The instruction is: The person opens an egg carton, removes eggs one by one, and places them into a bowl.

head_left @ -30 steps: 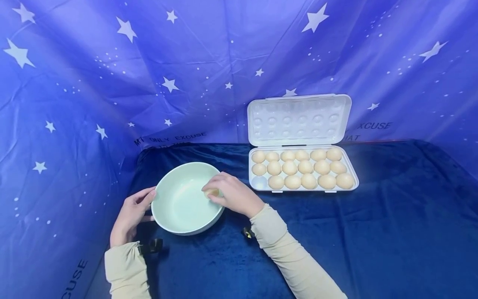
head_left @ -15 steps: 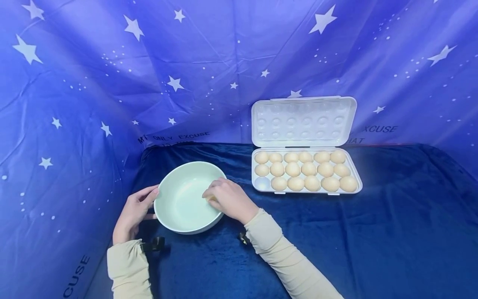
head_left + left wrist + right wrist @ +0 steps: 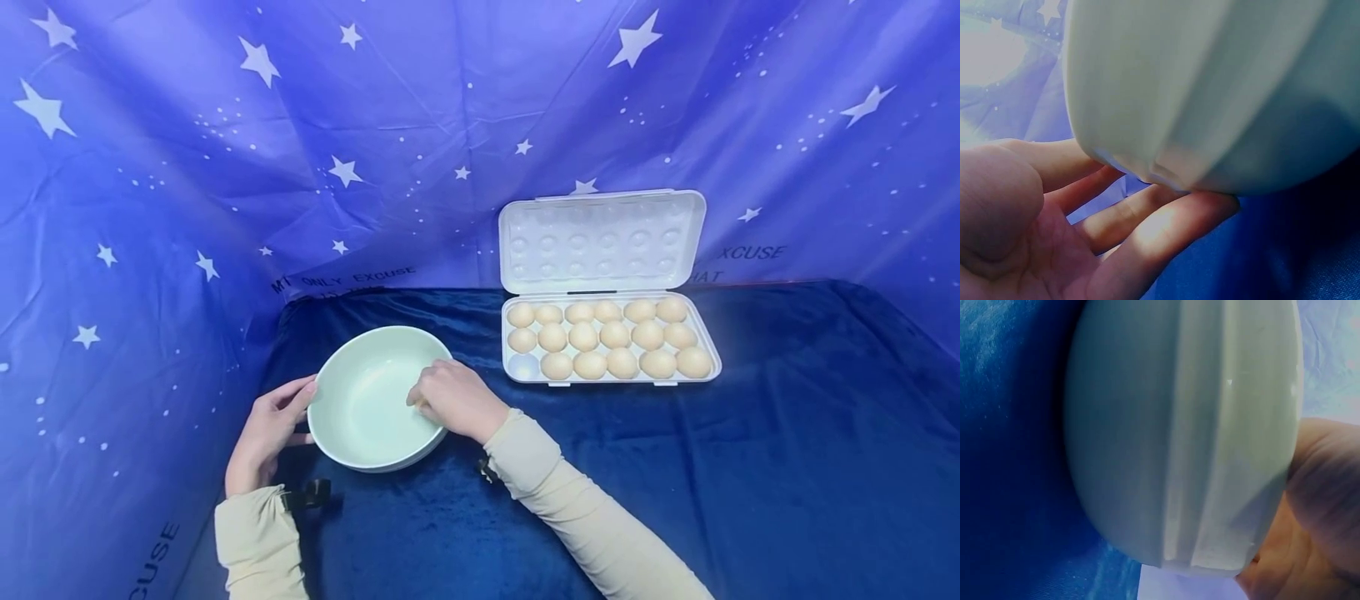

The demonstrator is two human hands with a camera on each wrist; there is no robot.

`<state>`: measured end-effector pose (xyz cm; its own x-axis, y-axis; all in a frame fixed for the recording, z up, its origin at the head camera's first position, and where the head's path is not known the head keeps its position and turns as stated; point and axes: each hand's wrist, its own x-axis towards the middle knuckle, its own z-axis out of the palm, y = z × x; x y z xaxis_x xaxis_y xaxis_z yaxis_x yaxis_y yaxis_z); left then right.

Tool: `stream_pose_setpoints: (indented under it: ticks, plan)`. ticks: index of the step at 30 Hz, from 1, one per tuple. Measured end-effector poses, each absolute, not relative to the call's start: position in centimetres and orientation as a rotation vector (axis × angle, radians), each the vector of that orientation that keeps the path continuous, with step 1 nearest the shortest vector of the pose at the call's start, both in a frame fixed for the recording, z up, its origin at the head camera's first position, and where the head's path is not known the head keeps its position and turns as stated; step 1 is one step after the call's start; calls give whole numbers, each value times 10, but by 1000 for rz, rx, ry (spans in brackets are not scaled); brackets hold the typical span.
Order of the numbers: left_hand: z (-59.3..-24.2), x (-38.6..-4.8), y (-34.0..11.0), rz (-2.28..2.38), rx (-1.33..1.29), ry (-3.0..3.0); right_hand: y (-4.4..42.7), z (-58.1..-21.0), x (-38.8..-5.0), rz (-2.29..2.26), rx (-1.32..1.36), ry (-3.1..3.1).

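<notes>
A pale green bowl (image 3: pixel 360 408) rests on the dark blue cloth. My left hand (image 3: pixel 264 427) holds its left side, the thumb at the rim; in the left wrist view, fingers (image 3: pixel 1154 231) lie against the lower outside of the bowl (image 3: pixel 1210 94). Over the right rim reaches my right hand (image 3: pixel 459 400), its curled fingers pinching an egg (image 3: pixel 421 405) inside the bowl. Most of that egg is hidden by the hand. In the right wrist view the bowl's ribbed wall (image 3: pixel 1147 437) fills the middle, and only part of the right hand (image 3: pixel 1325 506) shows beyond the rim.
To the right of the bowl, a white egg box (image 3: pixel 716 367) stands with its lid (image 3: pixel 600 225) raised. Eggs fill its cups except the front left cup (image 3: pixel 523 367). A blue star-printed curtain (image 3: pixel 420 100) hangs behind and at the left.
My right hand has sunk a little lower into the bowl, and less of the egg shows between its fingers. The left hand keeps its hold on the bowl.
</notes>
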<state>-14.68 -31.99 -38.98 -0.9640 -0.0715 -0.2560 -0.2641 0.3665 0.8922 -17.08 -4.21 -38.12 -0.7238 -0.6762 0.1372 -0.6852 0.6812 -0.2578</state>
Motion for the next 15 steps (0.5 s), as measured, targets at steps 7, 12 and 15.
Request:
stream_pose_setpoints:
  ticks: [7, 12, 15]
  plan:
    - [-388, -147, -318, 1645, -289, 2454, -36, -389, -173, 525, 1203, -2778]
    - [-388, -147, -319, 1638, -299, 2460, -31, -389, -175, 620, 1238, -2725]
    - [-389, -146, -319, 1635, -307, 2455, -26, -386, -176, 706, 1238, -2736]
